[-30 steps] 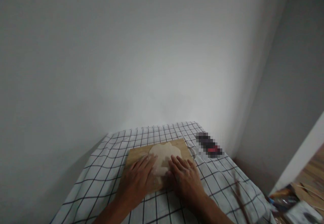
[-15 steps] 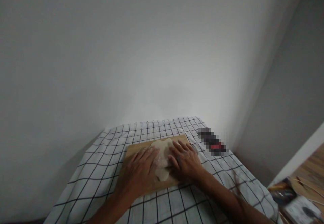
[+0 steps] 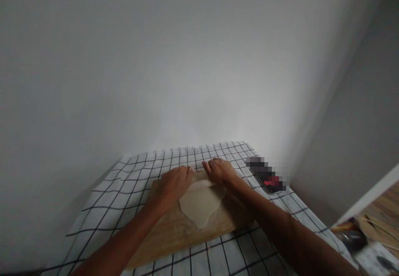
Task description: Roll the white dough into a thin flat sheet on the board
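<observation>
A flat sheet of pale dough (image 3: pixel 201 207) lies on a wooden board (image 3: pixel 162 234). It narrows to a rounded tip toward me, and a lighter band crosses its far end. My left hand (image 3: pixel 178 181) is closed at the far left end of the dough, knuckles up. Across from it, my right hand (image 3: pixel 220 170) curls its fingers at the far right end. The fingertips of both hands are partly hidden, but they appear to grip the dough's far edge.
A black-and-white checked cloth (image 3: pixel 106 201) covers the table. A partly pixelated phone-like object (image 3: pixel 264 176) lies on it to the right. The wall (image 3: pixel 187 60) stands behind the table. Lower right, several items sit around a white box (image 3: pixel 378 259).
Both hands moved away from me, from lying flat on the dough to curling at its far edge. More of the dough's near part and the board now shows. The view shifted slightly.
</observation>
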A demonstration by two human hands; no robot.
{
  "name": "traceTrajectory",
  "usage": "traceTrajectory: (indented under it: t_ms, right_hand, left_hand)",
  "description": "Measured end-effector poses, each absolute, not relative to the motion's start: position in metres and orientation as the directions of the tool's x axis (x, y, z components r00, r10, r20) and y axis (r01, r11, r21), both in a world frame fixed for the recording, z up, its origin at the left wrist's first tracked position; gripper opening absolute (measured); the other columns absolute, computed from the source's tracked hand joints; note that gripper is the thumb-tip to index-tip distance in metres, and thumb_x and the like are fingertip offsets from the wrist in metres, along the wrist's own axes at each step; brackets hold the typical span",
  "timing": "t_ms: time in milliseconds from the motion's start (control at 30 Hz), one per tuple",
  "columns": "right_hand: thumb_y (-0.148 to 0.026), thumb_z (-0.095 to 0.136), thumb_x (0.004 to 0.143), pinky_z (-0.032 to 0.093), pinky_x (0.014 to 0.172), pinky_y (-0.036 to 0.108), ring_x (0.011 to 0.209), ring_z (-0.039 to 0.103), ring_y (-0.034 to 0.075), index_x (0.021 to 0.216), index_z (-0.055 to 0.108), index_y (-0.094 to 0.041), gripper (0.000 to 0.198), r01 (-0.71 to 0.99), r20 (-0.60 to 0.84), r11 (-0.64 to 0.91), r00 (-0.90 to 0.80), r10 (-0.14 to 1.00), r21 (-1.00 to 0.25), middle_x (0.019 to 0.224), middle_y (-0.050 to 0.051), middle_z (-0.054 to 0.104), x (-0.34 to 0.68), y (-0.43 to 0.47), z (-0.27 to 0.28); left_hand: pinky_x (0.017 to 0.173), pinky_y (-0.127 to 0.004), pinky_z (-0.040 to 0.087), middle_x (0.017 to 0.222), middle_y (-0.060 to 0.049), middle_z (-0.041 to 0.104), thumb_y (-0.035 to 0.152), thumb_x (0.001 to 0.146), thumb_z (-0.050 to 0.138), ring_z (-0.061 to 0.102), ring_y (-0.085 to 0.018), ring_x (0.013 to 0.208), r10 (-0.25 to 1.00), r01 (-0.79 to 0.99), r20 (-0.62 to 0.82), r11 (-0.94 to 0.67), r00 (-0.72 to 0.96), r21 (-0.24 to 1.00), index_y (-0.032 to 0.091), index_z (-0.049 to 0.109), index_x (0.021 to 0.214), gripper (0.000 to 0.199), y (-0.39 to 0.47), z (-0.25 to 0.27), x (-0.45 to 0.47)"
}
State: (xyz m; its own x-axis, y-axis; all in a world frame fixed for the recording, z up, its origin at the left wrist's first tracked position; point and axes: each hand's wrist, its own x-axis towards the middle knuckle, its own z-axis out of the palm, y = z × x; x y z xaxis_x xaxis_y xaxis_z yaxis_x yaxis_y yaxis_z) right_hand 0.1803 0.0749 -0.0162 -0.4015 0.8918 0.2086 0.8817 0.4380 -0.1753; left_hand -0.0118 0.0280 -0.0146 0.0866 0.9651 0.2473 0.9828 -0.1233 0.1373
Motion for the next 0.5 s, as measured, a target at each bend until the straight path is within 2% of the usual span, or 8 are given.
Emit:
traceTrajectory:
  t_ms: [167,333,500]
  right_hand:
    - [-0.052,0.021,0.109,0.051,0.090,0.037,0.104,0.072,0.028,0.106,0.077,-0.013,0.068,0.900,0.159,0.403,-0.379,0.912,-0.167,0.110,0.019,0.076,0.173,0.100,-0.015]
    - [-0.048,0.025,0.110,0.051,0.092,0.038,0.105,0.072,0.028,0.110,0.076,-0.013,0.062,0.912,0.225,0.389,-0.355,0.907,-0.128,0.111,0.019,0.076,0.167,0.117,-0.010]
    - [-0.043,0.028,0.109,0.050,0.093,0.037,0.106,0.071,0.027,0.114,0.075,-0.014,0.056,0.923,0.249,0.368,-0.332,0.910,-0.116,0.113,0.019,0.075,0.164,0.128,-0.009]
  left_hand:
    - [0.086,-0.037,0.048,0.098,-0.016,0.078,0.047,0.105,0.024,0.072,-0.026,0.095,0.980,0.997,0.192,-0.060,0.050,0.047,0.016,0.075,0.094,0.060,0.050,-0.011,-0.010]
    - [0.086,-0.034,0.047,0.099,-0.017,0.079,0.051,0.104,0.024,0.072,-0.025,0.094,0.984,0.995,0.176,-0.033,0.016,0.095,0.015,0.076,0.092,0.064,0.074,-0.008,-0.014]
    - [0.083,-0.034,0.048,0.088,-0.013,0.079,0.053,0.103,0.025,0.073,-0.025,0.087,0.997,0.984,0.072,-0.003,-0.010,0.179,0.017,0.077,0.085,0.066,0.089,-0.005,-0.018]
